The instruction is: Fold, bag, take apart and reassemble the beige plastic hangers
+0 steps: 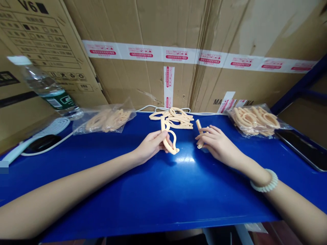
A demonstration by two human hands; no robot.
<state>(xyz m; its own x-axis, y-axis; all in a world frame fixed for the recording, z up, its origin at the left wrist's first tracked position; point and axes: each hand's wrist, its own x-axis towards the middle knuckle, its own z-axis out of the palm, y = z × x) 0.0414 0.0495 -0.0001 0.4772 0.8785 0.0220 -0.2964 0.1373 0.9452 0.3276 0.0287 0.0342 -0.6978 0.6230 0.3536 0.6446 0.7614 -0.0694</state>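
My left hand is closed on a beige looped plastic piece, held up over the blue table with a straight bar on top and a curved, open loop below. To its right, my right hand has its fingers wrapped round a second beige plastic piece; one end sticks up past the fingers and most of it is hidden. Just behind both hands lies a small pile of similar beige pieces on the table.
Clear bags of beige pieces lie at the left and right. A water bottle, a pale-blue hairbrush and a black oval object are at left; a phone is at right. Cardboard boxes stand behind the blue table.
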